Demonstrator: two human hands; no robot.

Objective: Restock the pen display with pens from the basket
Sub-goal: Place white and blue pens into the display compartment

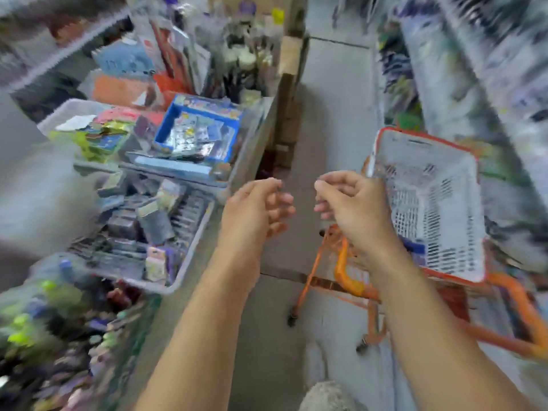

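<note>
1. Head view: left hand [255, 203] and right hand [350, 203] hover mid-aisle, fingers loosely curled on nothing visible.
2. Basket [430, 203] just beside the right hand looks empty; a blind reach risks coming up short.
3. Pen display on the counter [267, 114] cannot be made out through motion blur.
</note>
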